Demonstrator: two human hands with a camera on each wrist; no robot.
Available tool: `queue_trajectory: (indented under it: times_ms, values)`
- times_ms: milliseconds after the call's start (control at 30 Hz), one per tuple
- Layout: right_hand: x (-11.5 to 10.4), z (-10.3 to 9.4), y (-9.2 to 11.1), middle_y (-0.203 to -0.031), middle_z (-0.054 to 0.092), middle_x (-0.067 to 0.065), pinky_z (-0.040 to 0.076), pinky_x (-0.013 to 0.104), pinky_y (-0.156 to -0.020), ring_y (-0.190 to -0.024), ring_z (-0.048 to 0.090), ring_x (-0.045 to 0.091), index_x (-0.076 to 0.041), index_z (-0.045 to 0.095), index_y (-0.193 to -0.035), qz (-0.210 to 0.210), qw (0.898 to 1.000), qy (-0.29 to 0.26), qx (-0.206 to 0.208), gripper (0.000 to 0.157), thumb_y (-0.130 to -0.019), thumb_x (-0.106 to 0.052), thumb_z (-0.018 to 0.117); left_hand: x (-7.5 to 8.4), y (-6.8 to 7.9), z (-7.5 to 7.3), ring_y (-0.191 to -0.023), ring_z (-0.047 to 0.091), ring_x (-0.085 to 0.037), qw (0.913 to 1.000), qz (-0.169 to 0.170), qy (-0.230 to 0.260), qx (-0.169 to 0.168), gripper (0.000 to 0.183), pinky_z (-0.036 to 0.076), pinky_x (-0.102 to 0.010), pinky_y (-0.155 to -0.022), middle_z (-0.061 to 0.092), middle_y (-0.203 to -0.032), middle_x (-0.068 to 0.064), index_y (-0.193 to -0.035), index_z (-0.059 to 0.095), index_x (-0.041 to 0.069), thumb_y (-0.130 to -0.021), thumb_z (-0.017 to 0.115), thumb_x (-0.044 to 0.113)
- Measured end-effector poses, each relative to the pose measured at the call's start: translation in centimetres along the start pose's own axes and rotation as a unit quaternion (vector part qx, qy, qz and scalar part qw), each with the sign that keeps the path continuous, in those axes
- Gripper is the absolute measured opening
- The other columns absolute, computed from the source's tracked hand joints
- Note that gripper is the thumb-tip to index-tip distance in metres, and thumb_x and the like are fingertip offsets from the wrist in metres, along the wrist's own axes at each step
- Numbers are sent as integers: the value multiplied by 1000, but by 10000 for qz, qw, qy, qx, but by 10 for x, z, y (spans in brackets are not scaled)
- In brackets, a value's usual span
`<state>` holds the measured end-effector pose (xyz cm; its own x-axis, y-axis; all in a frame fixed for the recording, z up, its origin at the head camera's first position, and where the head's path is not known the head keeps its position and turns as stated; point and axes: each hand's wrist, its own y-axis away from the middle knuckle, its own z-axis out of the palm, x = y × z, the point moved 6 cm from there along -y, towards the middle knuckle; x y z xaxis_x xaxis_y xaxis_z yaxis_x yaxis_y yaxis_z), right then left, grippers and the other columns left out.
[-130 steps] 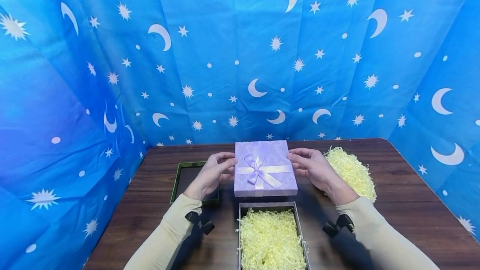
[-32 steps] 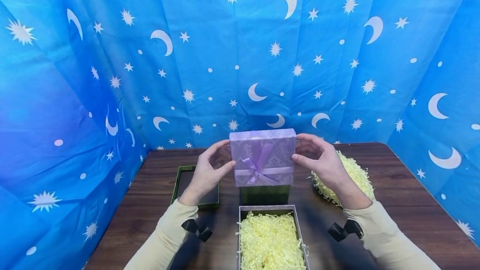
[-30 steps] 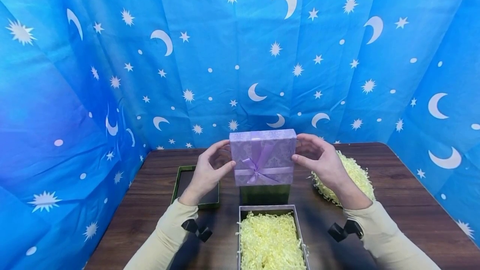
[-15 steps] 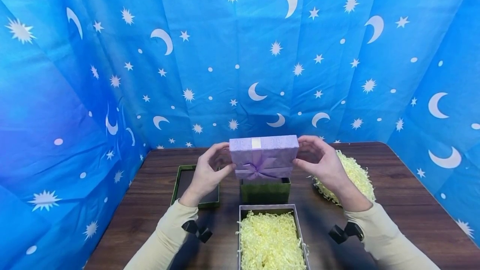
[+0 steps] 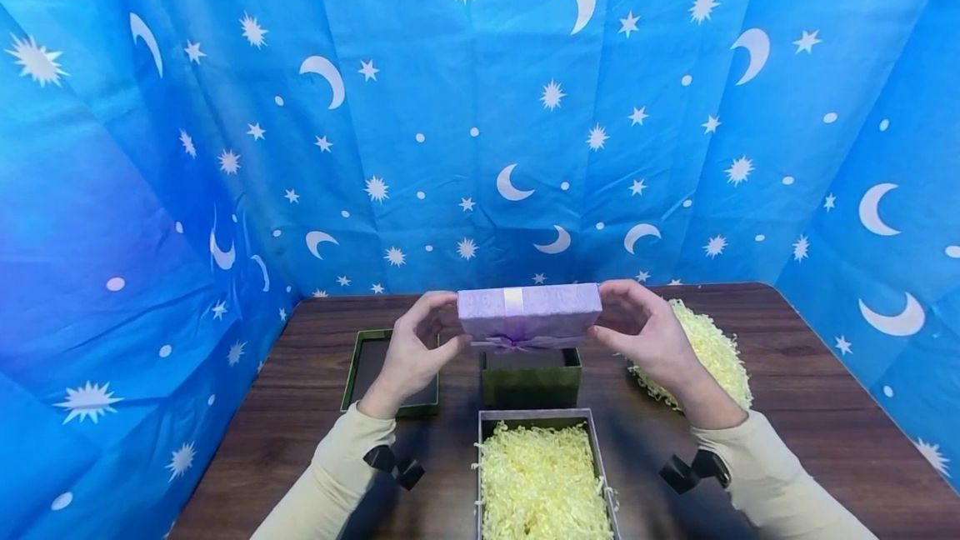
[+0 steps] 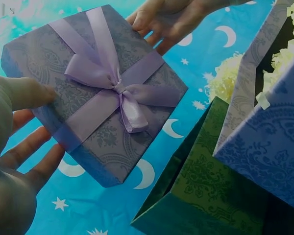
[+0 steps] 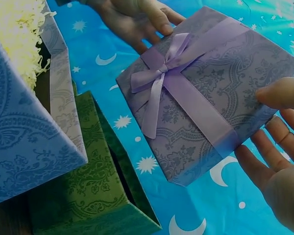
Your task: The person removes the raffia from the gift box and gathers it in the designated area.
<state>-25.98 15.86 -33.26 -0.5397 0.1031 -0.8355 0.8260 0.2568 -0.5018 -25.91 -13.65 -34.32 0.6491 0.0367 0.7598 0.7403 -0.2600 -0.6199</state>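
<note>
Jointly, left hand (image 5: 420,348) and right hand (image 5: 652,350) pinch the ribboned lilac gift-box lid (image 5: 528,307).
It hangs tilted at twelve o'clock from the open green box (image 5: 531,387); six: paper-filled lilac box (image 5: 534,413); nine: shallow green lid (image 5: 372,369).

Your tabletop (image 5: 813,407) is dark brown wood grain, far right corner rounded. On it, to your left: a shallow green tray (image 5: 350,370), dark inside. Mid-table: an open green box (image 5: 530,387), upright. Just in front of that, nearest you, a lilac-rimmed box (image 5: 534,414) (full of pale yellow shredded paper (image 5: 543,482), some strands over the rim). Off to your right: a loose yellow heap (image 5: 717,352) of shreds.
</note>
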Motion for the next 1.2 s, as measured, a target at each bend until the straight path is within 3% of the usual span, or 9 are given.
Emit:
queue_trajectory:
  times_ms: [133, 367, 533, 833, 1200]
  values:
    - [1, 0, 1, -111, 67, -9, 57, 23, -79, -101, 67, 9, 3, 55, -120, -70, 9999, -105, -46, 44, -80, 11, 71, 0, 2, 0, -111, 61, -21, 9999, 98, 27, -43, 48, 54, -35, -95, 58, -124, -6, -126, 57, 1, -81, 71, -10]
    - [-2, 4, 2, -117, 63, -2, 57, 25, -82, -102, 66, 14, 5, 54, -117, -443, 9954, -781, -342, 43, -79, 20, 66, 2, 5, 0, -113, 59, -18, 9987, 493, 91, 21, 46, 50, -39, -100, 55, -122, -14, -122, 58, -4, -79, 69, -17]
    - [-2, 5, 3, -119, 58, 3, 55, 24, -88, -105, 62, 15, 7, 53, -116, -585, 9931, -900, -480, 44, -77, 23, 65, 5, 6, 1, -115, 56, -20, 9970, 772, 88, 44, 45, 48, -35, -103, 54, -119, -23, -119, 58, -7, -77, 67, -21]
    - [-6, 5, 5, -117, 54, 10, 51, 24, -96, -112, 54, 21, 17, 50, -108, -1025, 9851, -1263, -562, 41, -72, 28, 63, 10, 6, 2, -115, 54, -24, 9922, 1218, 280, -25, 46, 48, -33, -103, 55, -118, -22, -115, 59, -6, -74, 64, -26]
    - [-15, 9, 7, -116, 55, 17, 48, 25, -101, -113, 54, 24, 16, 53, -104, -1879, 9697, -1434, -611, 43, -66, 34, 62, 10, 9, 2, -114, 54, -34, 9834, 1672, 705, -16, 42, 50, -31, -99, 54, -117, -25, -107, 59, -11, -69, 65, -29]
